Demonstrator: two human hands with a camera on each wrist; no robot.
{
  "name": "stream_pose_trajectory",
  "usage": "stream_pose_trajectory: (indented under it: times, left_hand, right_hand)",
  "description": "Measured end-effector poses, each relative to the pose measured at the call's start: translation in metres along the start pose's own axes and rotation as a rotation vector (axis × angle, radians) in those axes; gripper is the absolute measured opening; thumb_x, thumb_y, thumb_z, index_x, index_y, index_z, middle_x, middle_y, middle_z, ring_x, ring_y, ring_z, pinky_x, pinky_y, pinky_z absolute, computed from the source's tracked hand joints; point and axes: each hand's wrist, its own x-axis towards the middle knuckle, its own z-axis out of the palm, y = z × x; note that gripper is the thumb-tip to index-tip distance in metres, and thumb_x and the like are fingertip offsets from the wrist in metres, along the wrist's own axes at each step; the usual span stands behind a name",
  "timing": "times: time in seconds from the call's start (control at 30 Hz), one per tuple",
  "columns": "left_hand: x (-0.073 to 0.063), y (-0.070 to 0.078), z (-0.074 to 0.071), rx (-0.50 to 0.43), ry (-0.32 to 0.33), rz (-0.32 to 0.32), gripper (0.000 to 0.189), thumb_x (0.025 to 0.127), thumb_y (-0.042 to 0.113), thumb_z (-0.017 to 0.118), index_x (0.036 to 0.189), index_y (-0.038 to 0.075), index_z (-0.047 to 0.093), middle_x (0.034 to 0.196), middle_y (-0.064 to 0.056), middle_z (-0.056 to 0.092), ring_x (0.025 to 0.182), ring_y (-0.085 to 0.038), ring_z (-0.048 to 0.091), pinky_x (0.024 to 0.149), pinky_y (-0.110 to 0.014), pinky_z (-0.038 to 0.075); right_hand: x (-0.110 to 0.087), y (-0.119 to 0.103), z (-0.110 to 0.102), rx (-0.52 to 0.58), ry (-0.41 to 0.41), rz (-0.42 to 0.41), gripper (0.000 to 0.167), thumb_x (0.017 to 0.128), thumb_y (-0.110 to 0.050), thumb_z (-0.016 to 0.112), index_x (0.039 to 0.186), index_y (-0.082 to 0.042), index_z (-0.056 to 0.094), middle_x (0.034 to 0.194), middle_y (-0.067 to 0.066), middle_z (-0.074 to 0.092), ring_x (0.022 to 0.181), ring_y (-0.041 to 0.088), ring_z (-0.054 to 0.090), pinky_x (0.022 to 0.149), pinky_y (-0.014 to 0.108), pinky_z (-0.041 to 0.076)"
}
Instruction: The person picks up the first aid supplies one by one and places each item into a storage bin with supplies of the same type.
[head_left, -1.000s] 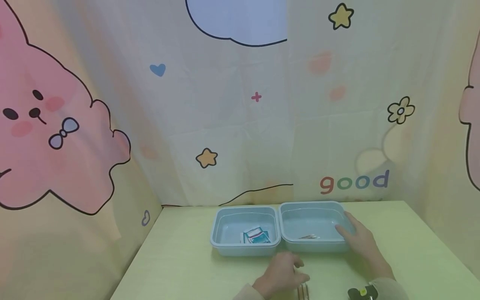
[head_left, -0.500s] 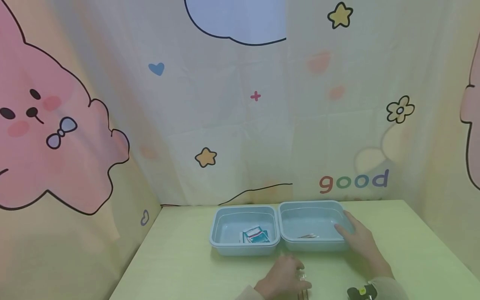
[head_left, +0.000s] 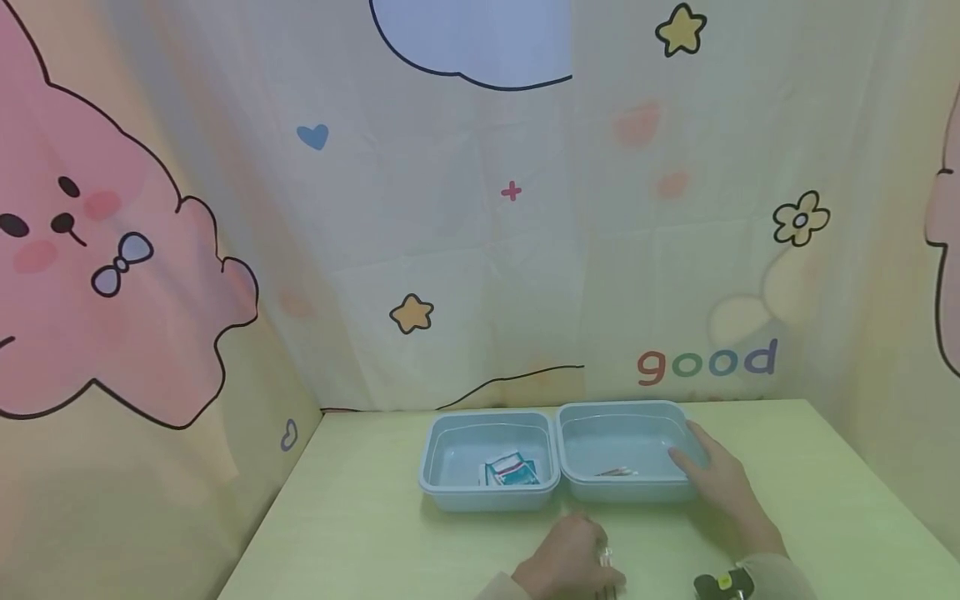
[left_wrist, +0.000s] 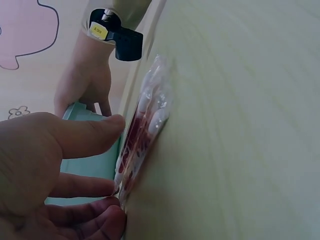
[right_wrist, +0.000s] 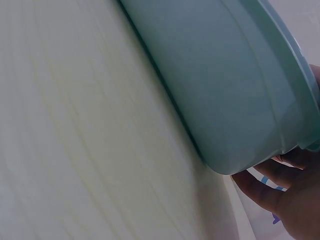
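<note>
My left hand [head_left: 566, 557] is low over the table in front of the boxes. Its thumb and curled fingertips are at a small clear plastic pack of cotton swabs [left_wrist: 145, 125] with red print and white tips, which lies on the table. In the head view the thumb crosses over this pack [head_left: 606, 557] and hides part of it. My right hand [head_left: 720, 479] grips the right end of the right light-blue box [head_left: 630, 493], thumb over the rim and fingers outside. In the right wrist view its fingers [right_wrist: 260, 192] curl round the box's lower corner.
A second light-blue box [head_left: 487, 500] stands right beside it on the left, with blue-and-white packets [head_left: 513, 471] inside. A few thin swab-like sticks [head_left: 617, 472] lie in the right box. Behind the table [head_left: 352, 500] hangs a printed curtain [head_left: 465, 233].
My left hand has lowered slightly and shifted a little to the right onto the swab pack, thumb now over it. The right hand and both boxes stay put.
</note>
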Motion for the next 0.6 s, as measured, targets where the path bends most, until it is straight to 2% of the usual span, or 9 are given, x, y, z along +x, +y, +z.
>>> stream_pose_trajectory:
  times: [0.2, 0.3, 0.4, 0.47, 0.5, 0.57, 0.6]
  left_hand:
    - [-0.001, 0.0047, -0.003, 0.022, -0.048, -0.03, 0.023, 0.07, 0.037, 0.081, 0.076, 0.017, 0.07, 0.078, 0.015, 0.05, 0.074, 0.001, 0.043, 0.065, -0.011, 0.038]
    - [-0.0019, 0.0046, -0.0051, 0.025, -0.029, 0.019, 0.017, 0.068, 0.026, 0.08, 0.066, 0.016, 0.067, 0.068, 0.013, 0.048, 0.068, 0.0, 0.041, 0.06, -0.011, 0.036]
    - [-0.0029, 0.0033, -0.0063, 0.015, 0.003, 0.082, 0.023, 0.063, 0.013, 0.075, 0.052, 0.015, 0.055, 0.054, 0.013, 0.039, 0.06, -0.001, 0.036, 0.052, -0.011, 0.031]
    - [-0.003, 0.0023, -0.0066, 0.0, 0.014, 0.105, 0.024, 0.06, 0.006, 0.07, 0.049, 0.012, 0.049, 0.05, 0.01, 0.032, 0.056, -0.003, 0.033, 0.049, -0.013, 0.028]
    - [-0.0029, 0.0018, -0.0066, -0.008, 0.016, 0.107, 0.022, 0.059, 0.003, 0.068, 0.051, 0.011, 0.05, 0.051, 0.01, 0.033, 0.056, -0.002, 0.034, 0.049, -0.013, 0.029]
    - [-0.0028, 0.0012, -0.0066, -0.034, 0.018, 0.084, 0.011, 0.06, 0.0, 0.067, 0.061, 0.01, 0.063, 0.057, 0.015, 0.047, 0.062, 0.001, 0.043, 0.055, -0.011, 0.037]
    - [-0.0027, 0.0008, -0.0064, -0.047, 0.014, 0.066, 0.014, 0.061, -0.001, 0.067, 0.069, 0.011, 0.069, 0.062, 0.015, 0.054, 0.065, 0.002, 0.047, 0.058, -0.011, 0.041]
  right_hand:
    - [-0.0009, -0.0029, -0.0025, 0.009, -0.009, 0.015, 0.086, 0.097, -0.055, 0.047, 0.154, 0.0, 0.013, 0.153, 0.036, 0.017, 0.138, 0.058, 0.015, 0.111, 0.071, 0.017]
    - [-0.0008, -0.0026, -0.0021, 0.008, -0.006, 0.012, 0.085, 0.098, -0.054, 0.047, 0.154, 0.0, 0.013, 0.153, 0.036, 0.018, 0.138, 0.058, 0.016, 0.111, 0.071, 0.017]
    - [-0.0003, -0.0012, -0.0012, 0.006, -0.002, 0.009, 0.084, 0.098, -0.053, 0.047, 0.154, 0.0, 0.014, 0.153, 0.036, 0.018, 0.138, 0.058, 0.016, 0.11, 0.071, 0.017]
    - [-0.0005, -0.0006, -0.0005, 0.006, 0.003, 0.005, 0.084, 0.098, -0.053, 0.047, 0.154, 0.0, 0.015, 0.153, 0.036, 0.018, 0.138, 0.059, 0.016, 0.11, 0.071, 0.017]
    - [-0.0004, -0.0003, -0.0003, 0.006, 0.004, 0.005, 0.084, 0.098, -0.054, 0.047, 0.154, 0.0, 0.015, 0.153, 0.036, 0.018, 0.138, 0.059, 0.016, 0.11, 0.071, 0.017]
    - [-0.0004, -0.0003, -0.0004, 0.008, 0.001, 0.005, 0.085, 0.098, -0.055, 0.047, 0.154, 0.0, 0.014, 0.153, 0.036, 0.018, 0.138, 0.059, 0.016, 0.11, 0.071, 0.017]
    - [-0.0006, -0.0004, -0.0004, 0.006, 0.002, 0.004, 0.086, 0.097, -0.055, 0.046, 0.154, 0.0, 0.014, 0.153, 0.036, 0.018, 0.138, 0.059, 0.016, 0.11, 0.071, 0.017]
